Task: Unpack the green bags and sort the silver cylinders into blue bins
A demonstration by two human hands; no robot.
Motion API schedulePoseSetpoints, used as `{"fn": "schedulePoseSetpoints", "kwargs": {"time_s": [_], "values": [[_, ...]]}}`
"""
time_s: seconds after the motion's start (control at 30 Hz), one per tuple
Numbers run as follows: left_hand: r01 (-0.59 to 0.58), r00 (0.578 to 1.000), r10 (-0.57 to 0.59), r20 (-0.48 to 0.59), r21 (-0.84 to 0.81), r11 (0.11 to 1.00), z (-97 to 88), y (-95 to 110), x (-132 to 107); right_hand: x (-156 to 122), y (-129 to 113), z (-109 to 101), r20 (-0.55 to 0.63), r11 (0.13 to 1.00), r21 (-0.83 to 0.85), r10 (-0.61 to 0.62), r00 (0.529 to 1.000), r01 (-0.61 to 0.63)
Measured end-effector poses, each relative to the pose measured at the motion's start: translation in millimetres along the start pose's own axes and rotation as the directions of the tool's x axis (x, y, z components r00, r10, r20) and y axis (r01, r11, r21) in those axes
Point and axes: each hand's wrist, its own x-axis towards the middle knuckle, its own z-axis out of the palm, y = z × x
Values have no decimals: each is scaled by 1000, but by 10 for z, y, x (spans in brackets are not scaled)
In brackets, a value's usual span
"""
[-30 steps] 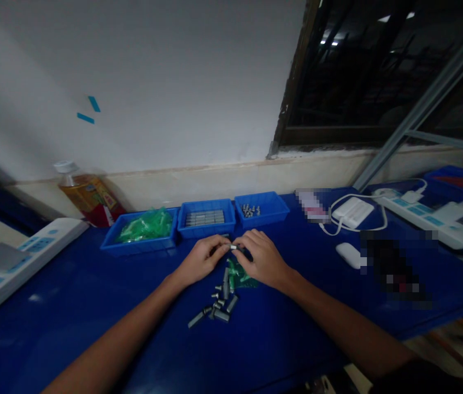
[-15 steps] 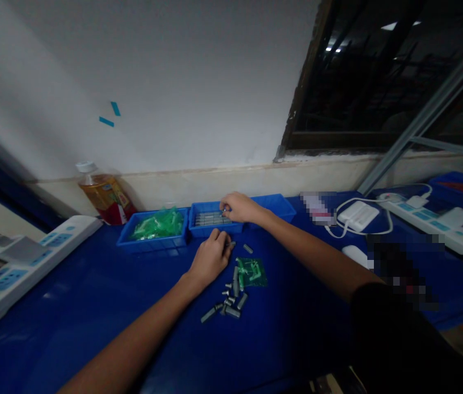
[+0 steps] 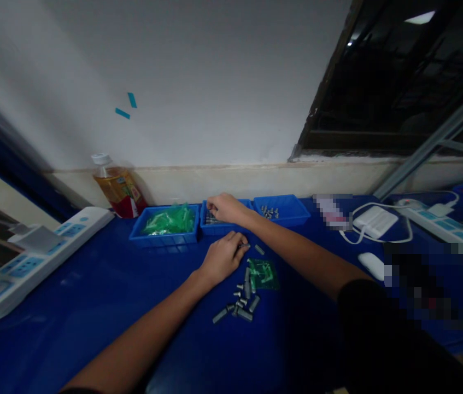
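My left hand point(image 3: 223, 257) rests low over the blue table, its fingers closed on a small metal standoff point(image 3: 245, 246). Beyond it, my right hand point(image 3: 225, 208) reaches into the middle blue bin point(image 3: 223, 230), fingertips pinched at its left end; whatever they hold is hidden. Metal pieces in rows lie partly covered by that hand. Another loose standoff point(image 3: 259, 250) lies right of my left hand. Nearer to me are a small green bag point(image 3: 264, 274) with pieces inside, several grey standoffs point(image 3: 245, 314) and short screws point(image 3: 238, 294) in a loose pile.
A left bin point(image 3: 163, 239) holds green plastic bags point(image 3: 169, 220); the right bin point(image 3: 292, 210) holds small screws point(image 3: 270, 211). A drink bottle point(image 3: 118, 189) stands by the wall. Power strips point(image 3: 61, 235) flank the table. At right lie a white charger point(image 3: 376, 220), cables and a white mouse point(image 3: 373, 266).
My right hand has moved from the right part of the middle bin to its left end. The view has shifted, showing the screws in the right bin. My left hand keeps its grip.
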Motion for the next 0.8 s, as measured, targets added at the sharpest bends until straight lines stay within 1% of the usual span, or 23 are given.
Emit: {"fn": "schedulePoseSetpoints", "kwargs": {"time_s": [0.13, 0.27, 0.37, 0.47, 0.53, 0.6, 0.67, 0.7, 0.73, 0.77, 0.8], "values": [[3, 1000, -3, 10, 20, 1000, -20, 20, -6, -41, -35, -32, 39, 997, -66, 34, 999, -31], [1, 1000, -2, 15, 30, 1000, -27, 23, -8, -129, -38, -49, 70, 984, -146, 116, 991, -104], [-6, 1000, 6, 13, 25, 1000, -26, 23, -9, -167, -30, -55, 84, 975, -170, 155, 984, -139], [-6, 1000, 6, -5, -4, 1000, -19, 18, -10, -158, -18, -92, 87, 982, -144, 133, 987, -119], [-2, 1000, 1, -28, -48, 999, -14, 10, -8, -164, -17, -145, 63, 989, -109, 105, 992, -97], [-3, 998, -4, -55, -110, 994, -15, -1, -3, -240, -28, -202, 10, 993, -81, 91, 996, -90], [-2, 997, -12, -81, -178, 984, -24, -9, 5, -436, -50, -227, -122, 997, -26, 71, 990, -75], [1, 995, -21, -94, -211, 978, -31, -10, 9, -583, -63, -217, -217, 998, 14, 60, 974, -58], [4, 994, -30, -104, -242, 970, -40, -8, 12, -755, -75, -188, -324, 997, 64, 54, 945, -35], [7, 993, -38, -111, -271, 963, -49, -3, 14, -942, -86, -143, -400, 995, 98, 68, 914, -31], [9, 992, -45, -114, -294, 956, -60, 4, 15, -1133, -95, -86, -442, 993, 112, 83, 893, -36]]}}
